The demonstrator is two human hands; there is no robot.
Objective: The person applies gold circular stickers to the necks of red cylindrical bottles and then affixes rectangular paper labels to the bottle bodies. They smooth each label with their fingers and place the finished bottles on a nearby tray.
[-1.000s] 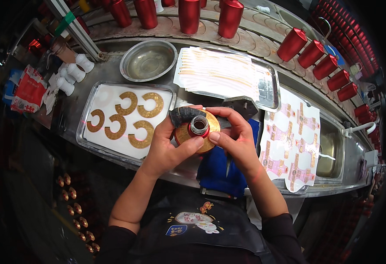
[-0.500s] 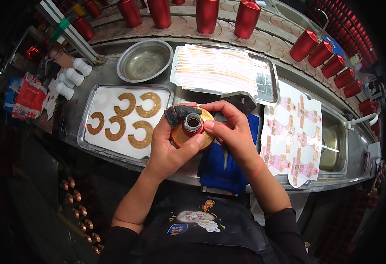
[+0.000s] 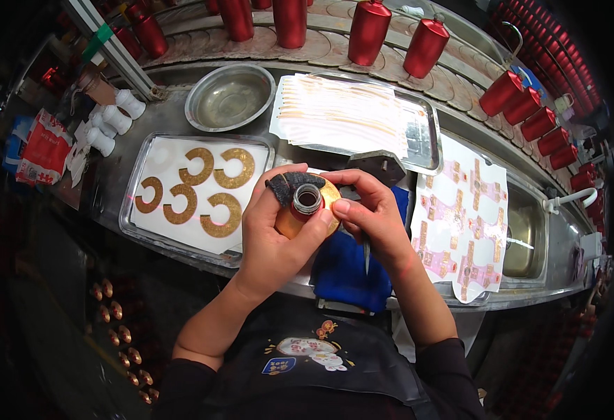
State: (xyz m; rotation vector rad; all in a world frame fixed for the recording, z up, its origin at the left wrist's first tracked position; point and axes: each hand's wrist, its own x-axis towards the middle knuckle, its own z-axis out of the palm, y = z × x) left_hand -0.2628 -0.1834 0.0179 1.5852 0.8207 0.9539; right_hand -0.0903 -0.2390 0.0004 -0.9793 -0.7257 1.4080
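Between my hands a red bottle [image 3: 297, 211] is held upright, its open, threaded clear neck [image 3: 309, 199] facing up. A gold band [image 3: 329, 192] covers the shoulder around the neck. Over its far left side curls a dark, curved strip [image 3: 289, 185], perhaps the back of a gold decal. My left hand [image 3: 268, 238] wraps the bottle from the left, thumb on the gold shoulder. On the right side, my right hand [image 3: 373, 217] has thumb and index finger pressed at the gold edge. A thin pointed tool [image 3: 367, 255] sticks out beneath that hand. The bottle's lower body is hidden.
Left, a tray [image 3: 128, 210] holds a white sheet with several gold C-shaped decals [image 3: 181, 204]. Beyond stand a metal basin [image 3: 230, 98] and a tray of striped sheets [image 3: 338, 112]. A decal sheet [image 3: 464, 231], sink [image 3: 524, 245] and blue cloth [image 3: 349, 273] lie right. Red bottles [image 3: 426, 47] line a conveyor.
The bottles on the conveyor have shifted to the right. The held bottle has turned slightly, and the dark strip now lies closer around the neck. My fingers still grip near the gold edge.
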